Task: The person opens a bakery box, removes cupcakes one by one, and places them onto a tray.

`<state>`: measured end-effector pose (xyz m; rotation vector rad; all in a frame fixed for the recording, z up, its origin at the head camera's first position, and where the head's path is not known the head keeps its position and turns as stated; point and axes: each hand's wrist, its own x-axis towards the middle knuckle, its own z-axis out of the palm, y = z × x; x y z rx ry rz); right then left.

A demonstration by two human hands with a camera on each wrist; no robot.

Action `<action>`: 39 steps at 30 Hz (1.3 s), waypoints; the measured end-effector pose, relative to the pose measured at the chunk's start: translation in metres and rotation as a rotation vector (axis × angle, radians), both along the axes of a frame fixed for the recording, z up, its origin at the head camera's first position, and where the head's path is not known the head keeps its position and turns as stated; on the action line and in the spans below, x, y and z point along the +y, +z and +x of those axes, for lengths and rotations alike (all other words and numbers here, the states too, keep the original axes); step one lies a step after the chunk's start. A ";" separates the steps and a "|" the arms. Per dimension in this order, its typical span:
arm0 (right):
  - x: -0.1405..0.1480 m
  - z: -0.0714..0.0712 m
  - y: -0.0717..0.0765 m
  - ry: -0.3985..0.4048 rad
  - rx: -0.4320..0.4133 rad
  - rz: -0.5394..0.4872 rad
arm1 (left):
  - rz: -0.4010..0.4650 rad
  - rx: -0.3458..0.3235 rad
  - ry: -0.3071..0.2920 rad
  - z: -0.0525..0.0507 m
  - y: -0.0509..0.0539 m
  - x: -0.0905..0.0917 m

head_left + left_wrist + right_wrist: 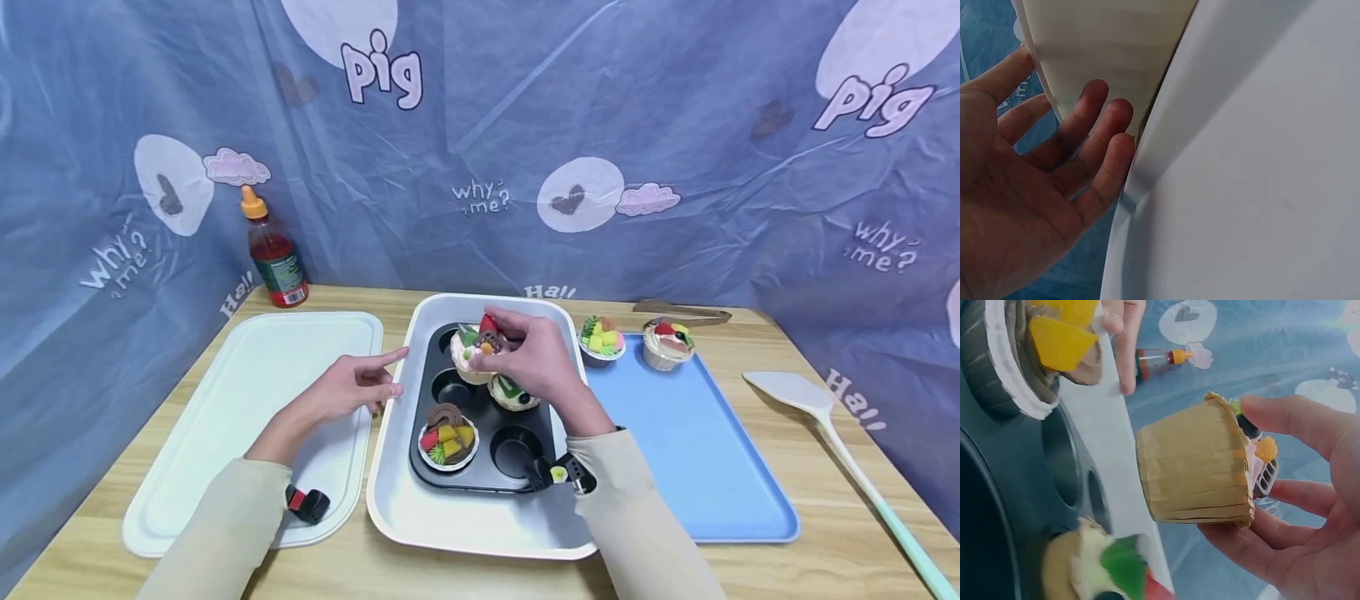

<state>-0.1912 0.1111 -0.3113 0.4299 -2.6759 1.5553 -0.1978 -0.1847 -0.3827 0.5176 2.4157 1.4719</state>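
Observation:
My right hand (pixel 536 354) pinches a cupcake (pixel 472 354) with a strawberry and an orange piece on top, above the dark muffin tin (pixel 480 475). In the right wrist view its tan paper cup (pixel 1194 465) is lifted clear of the tin, thumb and fingers around the top. Below the hand, a cupcake with a green topping (pixel 513 393) sits in the tin, and a fruit cupcake (pixel 447 439) sits at the near left. My left hand (pixel 348 387) has its fingers at the left rim of the white tray (pixel 390 508), the forefinger extended.
A pale tray (pixel 247 400) lies at the left, a sauce bottle (pixel 277 258) behind it. At the right are a blue tray (pixel 697 450), two cupcakes (pixel 602 340) at its back, brown tongs (pixel 682 312) and a long-handled spatula (pixel 847 446).

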 end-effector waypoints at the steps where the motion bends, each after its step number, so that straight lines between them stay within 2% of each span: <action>1: 0.001 0.001 0.002 -0.002 0.004 -0.005 | 0.003 -0.001 0.000 0.000 0.000 0.000; 10: 0.019 0.008 0.016 -0.084 0.026 0.004 | 0.004 0.000 -0.003 -0.001 0.001 0.003; 22: 0.056 0.016 0.029 -0.193 0.059 0.050 | -0.014 -0.002 0.015 0.000 0.002 0.003; 39: 0.105 0.037 0.031 -0.346 0.121 0.088 | -0.033 -0.005 0.009 0.001 0.002 0.000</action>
